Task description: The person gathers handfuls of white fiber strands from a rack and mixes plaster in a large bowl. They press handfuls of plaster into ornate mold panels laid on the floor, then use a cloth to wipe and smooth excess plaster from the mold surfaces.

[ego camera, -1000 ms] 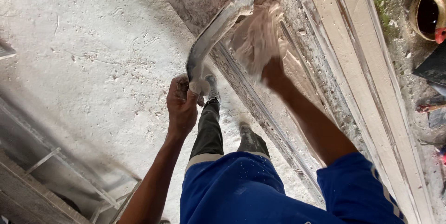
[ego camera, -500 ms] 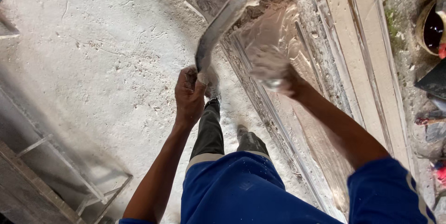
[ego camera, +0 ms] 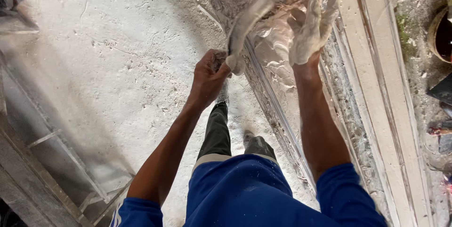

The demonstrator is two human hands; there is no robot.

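Note:
My left hand (ego camera: 209, 74) grips the near end of a long, curved, plaster-coated grey strip (ego camera: 252, 15), which arcs up and away over a long mould (ego camera: 278, 109). That mould holds wet, glossy white plaster and runs diagonally beside my legs. My right hand (ego camera: 310, 31), caked in white plaster, hovers over the far part of the mould with its fingers spread and nothing in it. Just right of the strip's far end are its fingertips. I wear blue clothing and dark boots (ego camera: 256, 144).
Pale wooden planks (ego camera: 376, 76) lie along the right side of the mould. A round dark bucket (ego camera: 440, 34) sits at the right edge. A metal frame (ego camera: 56, 161) leans at the lower left on the dusty white floor (ego camera: 117, 57).
My right hand has moved away from me and to the right over the mould, and its fingers have spread. My left hand keeps its grip on the curved strip.

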